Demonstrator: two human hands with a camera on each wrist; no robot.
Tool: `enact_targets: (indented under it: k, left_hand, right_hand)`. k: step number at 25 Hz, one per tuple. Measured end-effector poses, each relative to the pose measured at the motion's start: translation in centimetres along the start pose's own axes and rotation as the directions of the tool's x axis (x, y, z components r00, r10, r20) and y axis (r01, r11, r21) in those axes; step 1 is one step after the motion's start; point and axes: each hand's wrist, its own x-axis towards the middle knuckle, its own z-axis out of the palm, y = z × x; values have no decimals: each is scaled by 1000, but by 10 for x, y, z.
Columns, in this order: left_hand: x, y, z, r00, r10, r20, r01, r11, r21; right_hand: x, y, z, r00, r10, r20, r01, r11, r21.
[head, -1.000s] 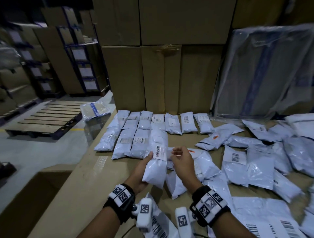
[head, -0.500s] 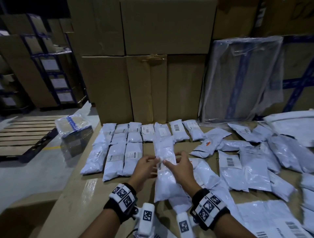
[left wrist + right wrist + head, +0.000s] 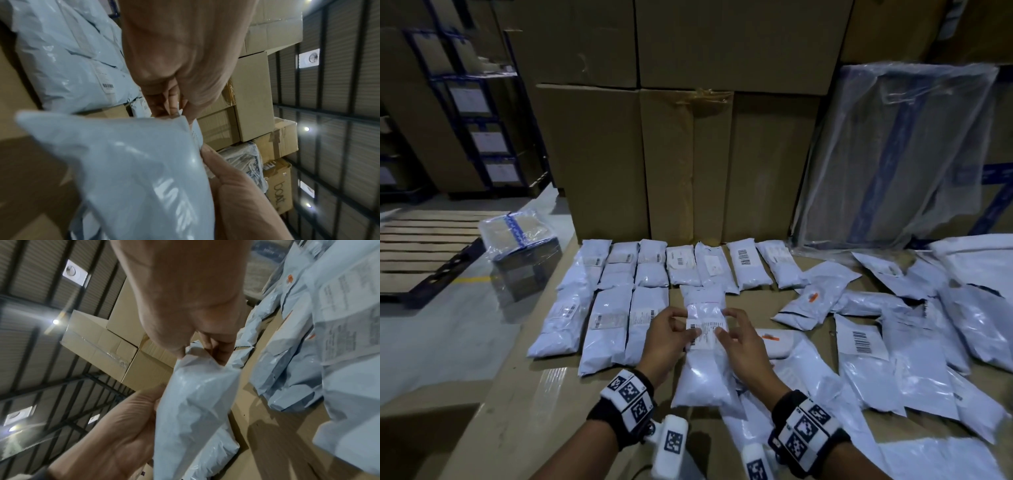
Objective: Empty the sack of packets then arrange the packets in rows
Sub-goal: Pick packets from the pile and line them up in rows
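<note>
In the head view both of my hands hold one long white packet (image 3: 703, 366) with a printed label, over the table's middle. My left hand (image 3: 671, 330) pinches its left edge and my right hand (image 3: 736, 334) its right edge, thumbs on the label. Its far end reaches the back row of packets (image 3: 748, 263); its left side lies near the second row (image 3: 613, 322). The left wrist view shows my left fingers (image 3: 164, 100) pinching the packet (image 3: 133, 170). The right wrist view shows my right fingers (image 3: 216, 350) gripping the packet (image 3: 191, 402) at its top.
A loose heap of white packets (image 3: 914, 342) covers the table's right side and near edge. Tall cardboard boxes (image 3: 681, 164) stand right behind the rows. A plastic-wrapped bundle with a blue stripe (image 3: 893, 154) leans at back right. A wooden pallet (image 3: 424, 250) lies on the floor to the left.
Both hands have carried the packet forward and lower, turning it lengthwise in line with the second row. The rows and the heap have not moved.
</note>
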Motion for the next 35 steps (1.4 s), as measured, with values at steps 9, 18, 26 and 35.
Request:
enact_targets:
  k: [9, 18, 26, 35]
  left_hand:
    - [91, -53, -42, 971, 40, 234, -227, 445, 866]
    - [110, -84, -40, 926, -249, 285, -189, 348, 918]
    - [156, -50, -73, 819, -412, 399, -373, 146, 916]
    - [142, -54, -29, 857, -297, 421, -406, 114, 907]
  right_hand:
    - [91, 19, 37, 995, 84, 56, -69, 969, -237]
    - [145, 59, 78, 982, 88, 169, 35, 791, -611]
    - [148, 68, 69, 835, 318, 449, 342, 340, -876]
    - [135, 57, 68, 871, 297, 391, 246, 424, -871]
